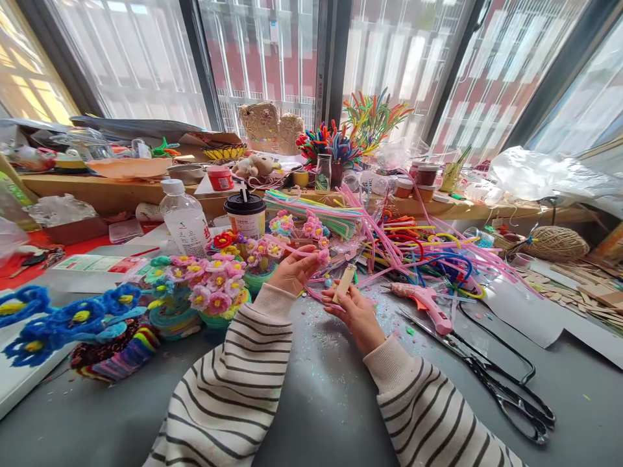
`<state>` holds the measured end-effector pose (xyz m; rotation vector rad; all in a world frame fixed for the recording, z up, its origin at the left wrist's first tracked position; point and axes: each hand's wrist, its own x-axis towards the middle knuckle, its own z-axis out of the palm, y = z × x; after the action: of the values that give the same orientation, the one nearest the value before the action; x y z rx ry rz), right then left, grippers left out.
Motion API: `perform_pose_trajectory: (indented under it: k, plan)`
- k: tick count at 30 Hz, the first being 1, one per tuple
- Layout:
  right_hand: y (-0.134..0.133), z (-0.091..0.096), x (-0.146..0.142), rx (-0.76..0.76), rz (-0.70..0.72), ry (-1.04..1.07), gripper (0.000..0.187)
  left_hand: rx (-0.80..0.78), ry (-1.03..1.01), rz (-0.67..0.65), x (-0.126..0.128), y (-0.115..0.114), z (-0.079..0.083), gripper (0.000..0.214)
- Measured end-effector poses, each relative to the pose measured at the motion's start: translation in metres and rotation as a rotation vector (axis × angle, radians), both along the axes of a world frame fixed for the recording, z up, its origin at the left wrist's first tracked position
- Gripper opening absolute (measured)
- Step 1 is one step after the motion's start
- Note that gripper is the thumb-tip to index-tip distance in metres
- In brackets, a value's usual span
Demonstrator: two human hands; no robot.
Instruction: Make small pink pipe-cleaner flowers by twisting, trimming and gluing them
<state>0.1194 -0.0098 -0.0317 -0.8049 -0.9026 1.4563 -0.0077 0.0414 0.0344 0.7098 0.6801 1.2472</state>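
My left hand (294, 269) is turned palm inward, with its thumb and fingers closed on a pink pipe-cleaner flower (323, 255). A pink stem runs back across the fingers. In my right hand (357, 314) I grip a short cream-coloured stick (344, 283) that looks like a lighter, its top pointing up and away. The two hands are apart, above a grey table (321, 402) strewn with glitter. A pink glue gun (423, 303) lies right of my right hand, and black-handled scissors (487, 373) rest nearer to me.
Pots of pink pipe-cleaner flowers (219, 285) and blue flowers (80, 316) crowd the left. Behind them stand a plastic bottle (183, 217) and a lidded cup (244, 211). Loose pipe cleaners (428, 250) pile up at the back right, near a twine ball (557, 243).
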Motion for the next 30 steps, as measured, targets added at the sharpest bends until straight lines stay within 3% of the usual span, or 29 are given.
perform_pose_trajectory:
  k: [6,11,17,23,30]
  plan:
    - [0.002,-0.001,-0.002,0.003,-0.01,-0.058,0.02,-0.074,-0.014,0.005,-0.001,-0.001,-0.005,0.012]
    - [0.003,-0.001,-0.003,0.042,0.006,-0.062,0.027,-0.093,0.003,0.004,-0.002,0.0,-0.009,0.006]
    - [0.006,-0.001,-0.004,0.119,-0.129,-0.154,0.021,-0.083,-0.03,-0.049,-0.002,-0.002,-0.008,0.012]
    - [0.01,0.008,-0.005,0.181,-0.262,-0.212,0.024,-0.218,0.167,-0.117,-0.002,-0.003,-0.015,0.004]
    - [0.009,0.006,-0.006,0.22,-0.292,-0.288,0.021,-0.265,0.185,-0.149,0.001,-0.001,-0.022,0.006]
